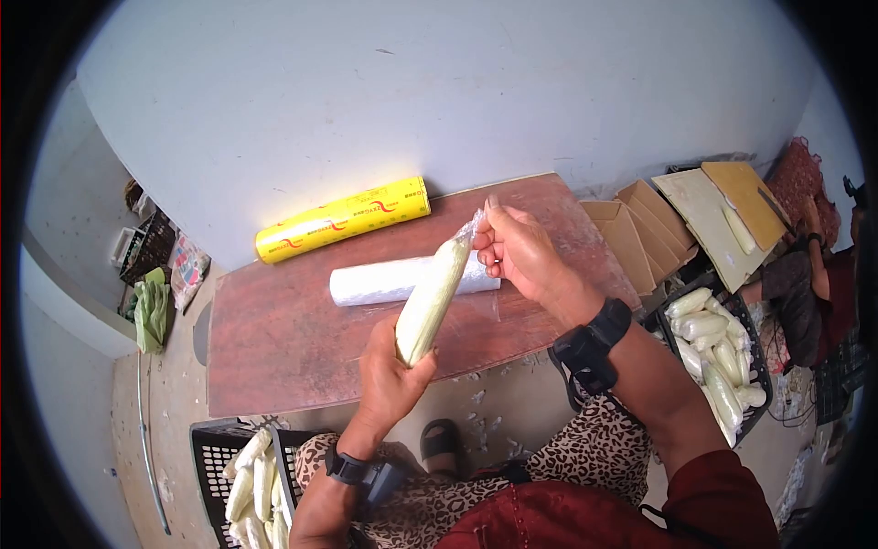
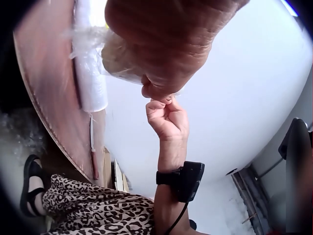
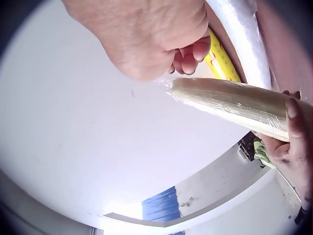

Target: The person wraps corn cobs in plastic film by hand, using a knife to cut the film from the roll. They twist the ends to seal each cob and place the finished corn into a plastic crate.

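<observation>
A pale green ear of corn in its husk [image 1: 430, 306], wrapped in clear film, tilts above the table. My left hand [image 1: 389, 377] grips its lower end, thumb on one side and fingers round the other. Up at the tip, my right hand [image 1: 526, 249] pinches the gathered end of the cling film [image 1: 474, 224] with curled fingers. In the right wrist view the film shines along the corn [image 3: 230, 100], and the pinched film is partly behind the right hand [image 3: 151, 39]. A white roll of cling film [image 1: 370, 284] lies on the table behind the corn.
The reddish-brown table [image 1: 274, 339] stands against a pale wall. A yellow printed roll [image 1: 343, 220] lies at its back edge. Crates of pale ears stand at the lower left [image 1: 208, 457] and right [image 1: 764, 384]. Cardboard [image 1: 640, 224] and another person [image 1: 819, 284] are at the right.
</observation>
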Tool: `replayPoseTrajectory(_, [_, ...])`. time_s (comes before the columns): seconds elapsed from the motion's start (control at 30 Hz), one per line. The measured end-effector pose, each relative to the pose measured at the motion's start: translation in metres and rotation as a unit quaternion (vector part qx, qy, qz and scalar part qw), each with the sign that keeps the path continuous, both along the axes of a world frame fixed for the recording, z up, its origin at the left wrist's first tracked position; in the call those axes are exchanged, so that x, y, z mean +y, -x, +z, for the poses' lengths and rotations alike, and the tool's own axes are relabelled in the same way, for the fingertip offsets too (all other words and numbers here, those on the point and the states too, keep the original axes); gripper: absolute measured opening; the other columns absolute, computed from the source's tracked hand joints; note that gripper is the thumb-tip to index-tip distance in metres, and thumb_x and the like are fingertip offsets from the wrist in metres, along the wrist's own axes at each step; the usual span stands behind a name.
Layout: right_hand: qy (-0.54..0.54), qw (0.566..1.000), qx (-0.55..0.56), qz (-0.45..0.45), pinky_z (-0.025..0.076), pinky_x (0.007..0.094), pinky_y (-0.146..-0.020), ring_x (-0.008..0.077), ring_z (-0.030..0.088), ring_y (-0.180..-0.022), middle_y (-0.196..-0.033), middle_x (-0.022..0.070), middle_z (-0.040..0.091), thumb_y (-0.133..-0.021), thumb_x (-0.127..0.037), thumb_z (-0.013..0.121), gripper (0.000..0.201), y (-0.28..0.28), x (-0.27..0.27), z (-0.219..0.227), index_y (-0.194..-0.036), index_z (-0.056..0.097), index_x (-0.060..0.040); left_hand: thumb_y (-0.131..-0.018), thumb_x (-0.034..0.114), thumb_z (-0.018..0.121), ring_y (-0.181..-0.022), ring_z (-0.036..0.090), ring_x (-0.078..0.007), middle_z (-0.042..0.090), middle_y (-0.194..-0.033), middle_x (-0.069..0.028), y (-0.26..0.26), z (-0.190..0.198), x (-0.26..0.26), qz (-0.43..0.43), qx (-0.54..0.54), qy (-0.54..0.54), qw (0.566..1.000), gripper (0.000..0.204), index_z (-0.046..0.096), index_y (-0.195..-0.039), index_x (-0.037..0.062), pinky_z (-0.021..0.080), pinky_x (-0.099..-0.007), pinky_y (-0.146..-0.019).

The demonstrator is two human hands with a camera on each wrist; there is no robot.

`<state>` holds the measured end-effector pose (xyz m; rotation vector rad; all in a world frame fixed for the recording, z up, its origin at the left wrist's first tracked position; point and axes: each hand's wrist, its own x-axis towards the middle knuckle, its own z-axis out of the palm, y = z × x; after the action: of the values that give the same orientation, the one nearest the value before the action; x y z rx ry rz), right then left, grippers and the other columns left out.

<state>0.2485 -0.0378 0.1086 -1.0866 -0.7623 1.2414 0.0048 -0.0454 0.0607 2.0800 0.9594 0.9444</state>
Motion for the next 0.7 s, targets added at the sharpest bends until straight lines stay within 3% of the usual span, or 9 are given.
replayPoseTrajectory(0.13, [0.004,0.999,-0.011,0.041,0.041,0.0246,-0.055,0.0102,0.049,-0.065,-0.084,0.0038,0.053,-0.094,-0.056,0.05,0.049,-0.001,-0.008,0.01,-0.092,0.053,-0.0067,-0.075,0.012,0.073,-0.086,0.061,-0.0298,0.061,-0.098,-0.0183,0.002,0.006,-0.002,0.032,0.042,-0.093,0.994,0.047,0.053,-0.116,0.0005,0.049,-0.0363,-0.076])
replayPoseTrajectory(0.37, [-0.05,0.996,-0.075,0.019,0.045,0.0268,-0.065,0.01,0.054,-0.077,-0.09,0.0032,0.06,-0.093,-0.034,0.062,0.028,0.008,-0.009,0.007,-0.093,0.058,-0.0061,-0.075,0.012,0.073,-0.083,0.06,-0.0319,0.059,-0.094,-0.0176,0.001,0.005,0.0,0.041,0.075,-0.134,0.987,0.045,0.053,-0.114,0.0017,0.049,-0.0386,-0.074])
replayPoseTrajectory(0.43, [-0.05,0.994,-0.099,0.012,0.045,0.0275,-0.065,0.01,0.055,-0.079,-0.088,0.0035,0.062,-0.092,-0.028,0.063,0.023,0.002,-0.004,-0.003,-0.091,0.059,-0.0055,-0.073,0.013,0.072,-0.084,0.059,-0.0359,0.058,-0.093,-0.0175,0.0,0.005,-0.001,0.044,0.076,-0.129,0.988,0.045,0.053,-0.113,0.0035,0.048,-0.0426,-0.073])
replayPoseTrajectory(0.7, [-0.066,0.994,-0.062,-0.069,0.043,0.0229,-0.055,0.0079,0.051,-0.063,-0.071,0.0036,0.06,-0.093,-0.017,0.062,0.017,-0.006,0.01,-0.01,-0.084,0.059,-0.0021,-0.073,0.015,0.071,-0.086,0.057,-0.0384,0.057,-0.092,-0.0179,-0.006,0.014,-0.005,0.017,0.087,-0.097,0.991,0.044,0.053,-0.112,0.0049,0.047,-0.0449,-0.073])
